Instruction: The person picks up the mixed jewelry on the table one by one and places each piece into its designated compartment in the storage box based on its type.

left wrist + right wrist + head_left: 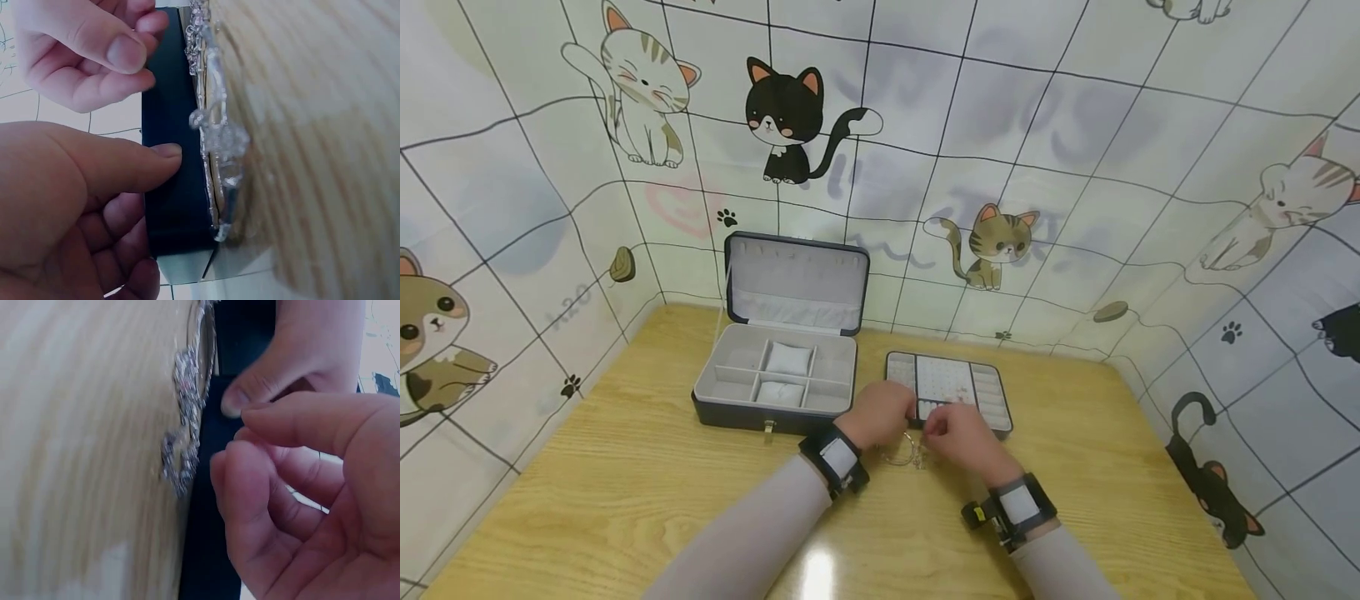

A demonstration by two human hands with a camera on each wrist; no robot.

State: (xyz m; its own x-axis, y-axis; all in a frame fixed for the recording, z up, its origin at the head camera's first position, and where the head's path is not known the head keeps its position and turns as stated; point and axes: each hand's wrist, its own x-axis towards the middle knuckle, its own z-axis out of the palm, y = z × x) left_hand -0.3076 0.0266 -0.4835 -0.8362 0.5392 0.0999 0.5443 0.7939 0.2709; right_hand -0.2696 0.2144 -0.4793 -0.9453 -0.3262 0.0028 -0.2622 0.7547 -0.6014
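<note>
My left hand (883, 414) grips the front left edge of a dark-rimmed jewelry tray (1008, 414), its thumb against the dark front side in the left wrist view. My right hand (964, 437) is at the same front edge, fingers curled and thumb close to the forefinger. Whether a small thing sits between those fingertips cannot be made out. On the table before the tray lies silvery jewelry: a thin bangle (209, 169) and a cluster of sparkling pieces (185, 387). The tray has a padded middle panel (943, 377) and ring rolls (991, 392).
A dark jewelry box (730, 417) stands left of the tray, its lid (797, 283) raised. Two pale cushions (790, 360) sit in its middle compartments; a thin piece lies on the front one. A cat-print cloth (910, 125) hangs behind the wooden table (587, 492).
</note>
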